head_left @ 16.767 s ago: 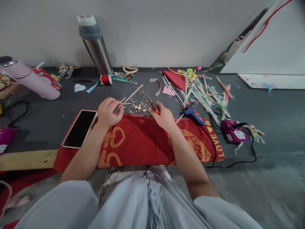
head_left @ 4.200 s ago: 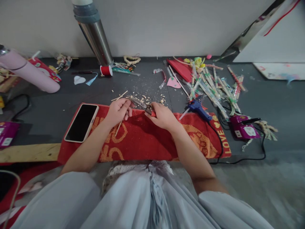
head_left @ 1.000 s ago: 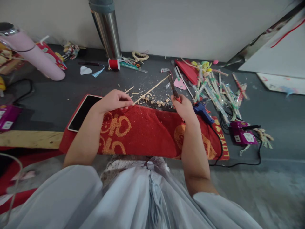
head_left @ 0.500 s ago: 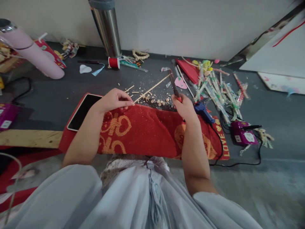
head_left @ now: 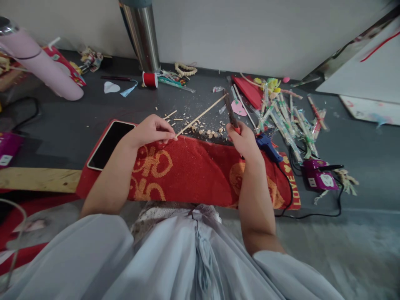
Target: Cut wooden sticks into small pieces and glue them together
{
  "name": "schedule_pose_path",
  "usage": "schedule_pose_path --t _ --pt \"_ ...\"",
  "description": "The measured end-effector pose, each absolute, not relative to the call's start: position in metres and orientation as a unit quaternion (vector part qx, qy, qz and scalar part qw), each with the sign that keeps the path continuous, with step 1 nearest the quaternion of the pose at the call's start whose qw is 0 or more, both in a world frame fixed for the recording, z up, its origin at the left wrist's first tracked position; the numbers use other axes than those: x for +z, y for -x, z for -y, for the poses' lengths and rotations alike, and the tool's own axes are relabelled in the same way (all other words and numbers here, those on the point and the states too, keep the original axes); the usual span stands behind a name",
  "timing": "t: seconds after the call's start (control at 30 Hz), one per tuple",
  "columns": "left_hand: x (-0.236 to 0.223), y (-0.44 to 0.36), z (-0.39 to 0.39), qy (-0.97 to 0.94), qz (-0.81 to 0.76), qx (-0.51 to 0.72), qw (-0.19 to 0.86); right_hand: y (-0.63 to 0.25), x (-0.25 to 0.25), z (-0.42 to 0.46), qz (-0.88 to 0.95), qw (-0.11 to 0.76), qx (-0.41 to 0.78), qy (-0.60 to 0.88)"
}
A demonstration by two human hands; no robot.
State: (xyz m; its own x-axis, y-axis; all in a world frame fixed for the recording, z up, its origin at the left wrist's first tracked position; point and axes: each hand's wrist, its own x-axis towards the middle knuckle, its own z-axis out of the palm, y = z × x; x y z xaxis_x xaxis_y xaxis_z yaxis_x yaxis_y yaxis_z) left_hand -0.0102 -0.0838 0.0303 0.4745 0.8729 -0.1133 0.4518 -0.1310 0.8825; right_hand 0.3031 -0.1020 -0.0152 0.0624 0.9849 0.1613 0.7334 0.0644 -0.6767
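Note:
Pinched in the fingertips of my left hand is the lower end of a thin wooden stick. The stick slants up and to the right over the dark table. Its far end meets or passes just in front of the dark blade of a red-handled tool; I cannot tell if they touch. My right hand is closed around the tool's handle, with the blade pointing away from me. Small wood bits lie scattered beneath the stick. Both hands are above the far edge of a red towel.
A phone lies by my left forearm. Right of my right hand are a blue glue gun with its black cable and a pile of wrapped sticks. Behind stand a steel flask, a red thread spool and a leaning pink bottle.
The far end of the stick and the blade have shifted slightly to the right. Both hands keep their grips and have barely moved.

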Motion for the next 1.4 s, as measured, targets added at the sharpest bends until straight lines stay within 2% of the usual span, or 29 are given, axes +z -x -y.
schedule_pose_path --t 0.13,0.43,0.6,1.4 --pt "0.035 0.01 0.087 -0.738 -0.45 0.222 0.452 -0.302 -0.011 0.103 0.635 0.353 0.224 0.65" --pt "0.043 0.007 0.094 -0.765 -0.439 0.232 0.411 -0.3 -0.015 0.101 0.67 0.417 0.157 0.594" --pt "0.045 0.005 0.095 -0.785 -0.427 0.238 0.382 -0.301 -0.019 0.101 0.665 0.454 0.158 0.572" --pt "0.046 0.003 0.101 -0.802 -0.414 0.274 0.331 -0.303 -0.026 0.097 0.661 0.459 0.172 0.568"
